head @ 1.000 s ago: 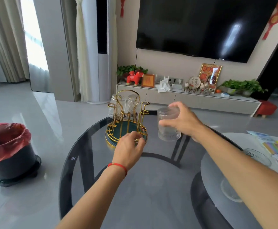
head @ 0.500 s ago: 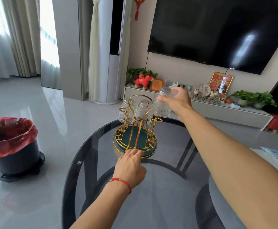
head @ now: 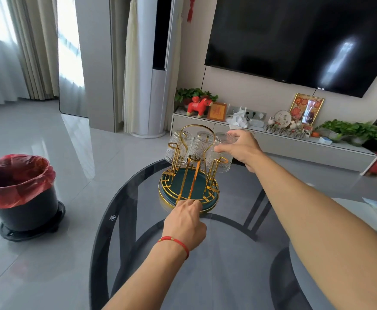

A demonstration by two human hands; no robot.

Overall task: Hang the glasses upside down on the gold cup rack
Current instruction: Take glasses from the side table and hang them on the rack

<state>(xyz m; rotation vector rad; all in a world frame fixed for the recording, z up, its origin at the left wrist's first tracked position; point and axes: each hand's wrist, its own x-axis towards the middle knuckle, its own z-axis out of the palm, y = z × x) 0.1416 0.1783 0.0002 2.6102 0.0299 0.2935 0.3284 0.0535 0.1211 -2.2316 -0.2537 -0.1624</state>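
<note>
The gold cup rack (head: 188,186), with a round green base, stands on the dark glass table (head: 138,253). Two ribbed clear glasses hang upside down on its far pegs, the left glass (head: 178,146) and the middle glass (head: 202,143). A third ribbed glass (head: 220,161) sits upside down over the right peg, and my right hand (head: 241,148) grips its upturned bottom. My left hand (head: 186,222) presses its fingers on the near rim of the rack's base.
A black bin with a red liner (head: 19,189) stands on the floor at left. A lighter round table (head: 351,220) with papers overlaps at right. A TV cabinet (head: 295,146) with ornaments and plants lines the far wall.
My right hand carried the glass from the table's right side up to the rack, turned it upside down and lowered it onto the right peg. My left hand stayed on the base.
</note>
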